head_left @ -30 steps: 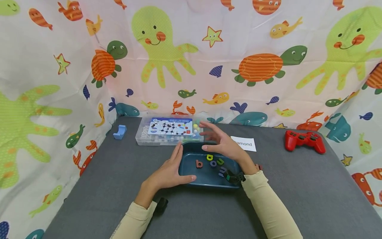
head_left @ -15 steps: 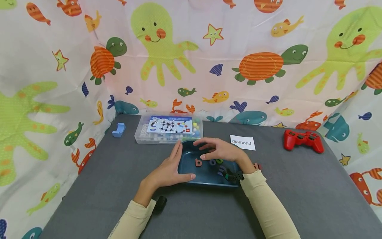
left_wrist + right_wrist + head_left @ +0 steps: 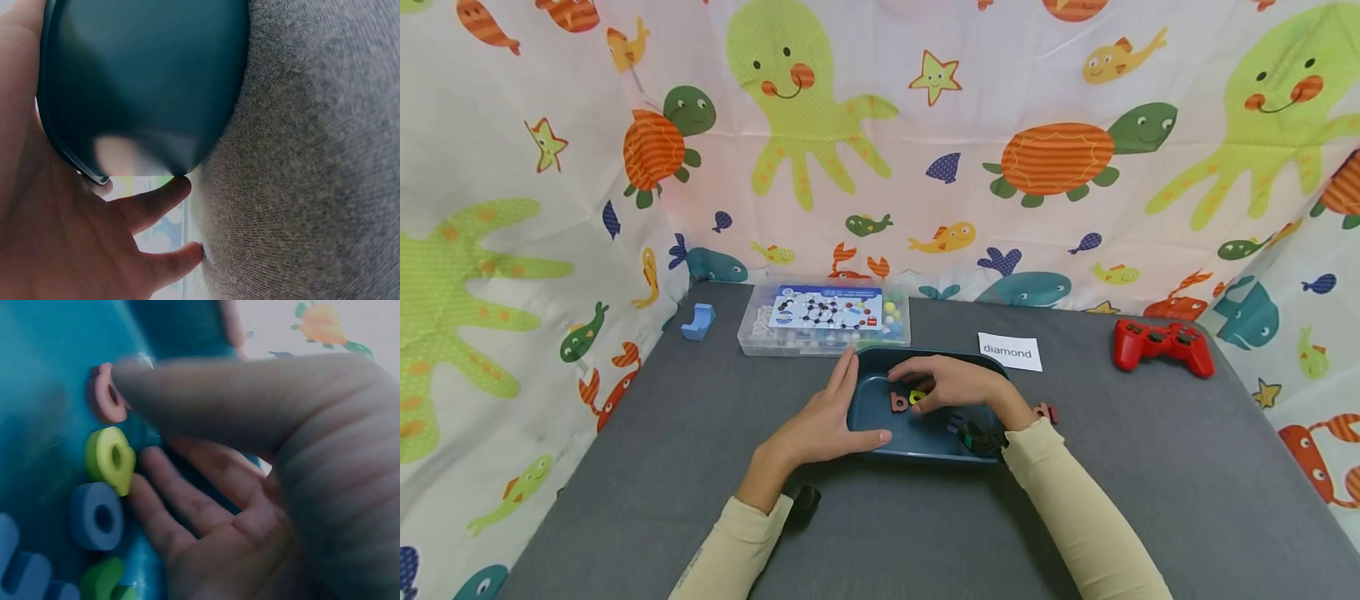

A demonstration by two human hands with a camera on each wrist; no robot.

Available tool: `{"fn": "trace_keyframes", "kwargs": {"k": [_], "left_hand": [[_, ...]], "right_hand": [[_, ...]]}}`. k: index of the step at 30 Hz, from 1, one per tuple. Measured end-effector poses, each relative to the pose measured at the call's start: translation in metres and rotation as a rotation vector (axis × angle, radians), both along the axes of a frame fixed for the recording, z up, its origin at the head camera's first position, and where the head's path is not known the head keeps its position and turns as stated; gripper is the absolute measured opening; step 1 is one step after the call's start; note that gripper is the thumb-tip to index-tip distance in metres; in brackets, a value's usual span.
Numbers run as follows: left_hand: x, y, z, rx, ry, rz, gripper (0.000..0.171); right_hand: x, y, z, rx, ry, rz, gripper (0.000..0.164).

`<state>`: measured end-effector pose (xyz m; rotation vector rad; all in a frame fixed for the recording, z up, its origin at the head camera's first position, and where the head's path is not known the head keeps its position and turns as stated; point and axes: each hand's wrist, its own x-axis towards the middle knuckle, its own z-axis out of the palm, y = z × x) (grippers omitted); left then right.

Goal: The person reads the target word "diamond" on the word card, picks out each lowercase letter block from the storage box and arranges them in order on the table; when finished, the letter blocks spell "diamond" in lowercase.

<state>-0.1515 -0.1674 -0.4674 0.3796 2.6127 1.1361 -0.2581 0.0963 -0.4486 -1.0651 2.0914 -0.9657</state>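
Observation:
My left hand (image 3: pixel 820 421) grips the left end of a dark blue tray (image 3: pixel 917 446), its thumb over the front rim and its fingers along the outer left wall. The right hand (image 3: pixel 955 387) reaches down inside the tray, fingers slightly bent. In the right wrist view, its fingertips touch or nearly touch a yellow letter (image 3: pixel 111 456), and the blurred thumb lies near a red letter b (image 3: pixel 898 402). A blue letter o (image 3: pixel 97 515), a green letter (image 3: pixel 106 581) and a purple-blue letter m (image 3: pixel 25 575) lie alongside, mostly hidden from the head view by the right hand.
Behind the tray stands a clear plastic case (image 3: pixel 823 321). A white card reading "diamond" (image 3: pixel 1010 351) lies at the back right. Reddish letters (image 3: pixel 1045 413) sit just outside the tray's right side. A red game controller (image 3: pixel 1163 347) and a light blue holder (image 3: pixel 698 322) lie farther out.
The right hand has lowered into the tray, its fingers drawing closer together. The yellow letter has shifted left toward the red b. My left hand stays at the tray's left end.

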Motion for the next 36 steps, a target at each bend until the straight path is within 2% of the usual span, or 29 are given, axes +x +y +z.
{"fn": "trace_keyframes", "kwargs": {"k": [4,12,22,28,36], "left_hand": [[0.0,0.0,0.0,-0.003,0.001,0.0,0.13],[-0.001,0.001,-0.001,-0.012,0.003,-0.002,0.13],[0.0,0.001,0.001,-0.013,0.003,0.006,0.13],[0.0,0.001,0.002,-0.013,0.003,-0.009,0.13],[0.0,0.0,0.0,-0.01,0.007,-0.005,0.13]], "right_hand": [[-0.001,0.0,-0.004,0.045,0.071,0.032,0.052],[-0.001,0.004,-0.011,0.015,0.072,0.045,0.044],[0.004,0.003,-0.01,0.043,0.161,0.039,0.024],[0.002,0.002,-0.008,0.054,0.155,-0.007,0.019],[0.002,0.0,-0.001,-0.023,0.118,-0.062,0.021]]}}
